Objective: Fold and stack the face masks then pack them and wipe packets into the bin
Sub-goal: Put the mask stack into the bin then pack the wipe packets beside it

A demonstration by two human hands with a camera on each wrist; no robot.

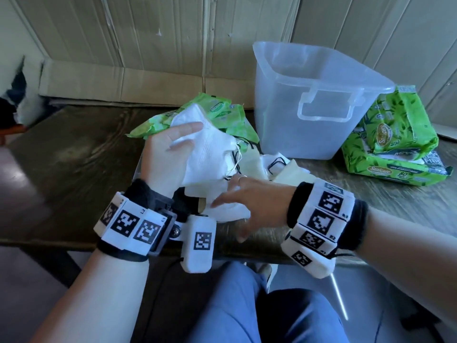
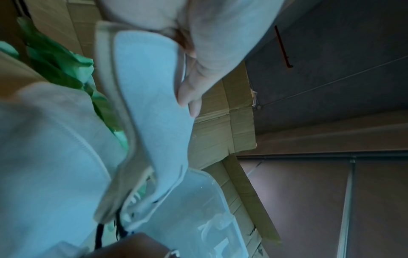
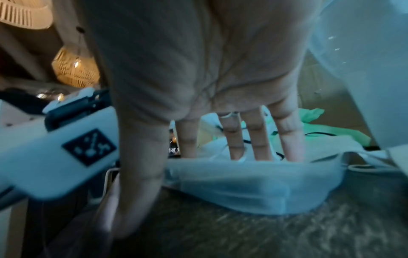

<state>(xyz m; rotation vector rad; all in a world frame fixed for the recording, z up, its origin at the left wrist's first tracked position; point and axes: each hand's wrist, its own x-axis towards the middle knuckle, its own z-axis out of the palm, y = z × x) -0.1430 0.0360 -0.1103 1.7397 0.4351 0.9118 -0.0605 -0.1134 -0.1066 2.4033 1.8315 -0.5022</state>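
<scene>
My left hand (image 1: pixel 168 154) holds a white face mask (image 1: pixel 210 149) up above the table, thumb across its front and fingers behind it; the left wrist view shows the fingertips (image 2: pixel 189 92) along that mask's (image 2: pixel 152 108) edge. My right hand (image 1: pixel 247 201) lies spread with straight fingers on a flattened white mask (image 1: pixel 222 211) near the table's front edge. From the right wrist, the straight fingers (image 3: pixel 258 139) reach behind that mask (image 3: pixel 243 183). Several loose masks (image 1: pixel 272 167) with black loops lie between my hands and the clear plastic bin (image 1: pixel 284 120), which stands upright.
Green wipe packets (image 1: pixel 222 112) lie piled behind the held mask. Two larger green packs (image 1: pixel 390 139) are stacked right of the bin. The dark wooden table (image 1: pixel 74 169) is bare on its left half. Cardboard panels line the wall behind.
</scene>
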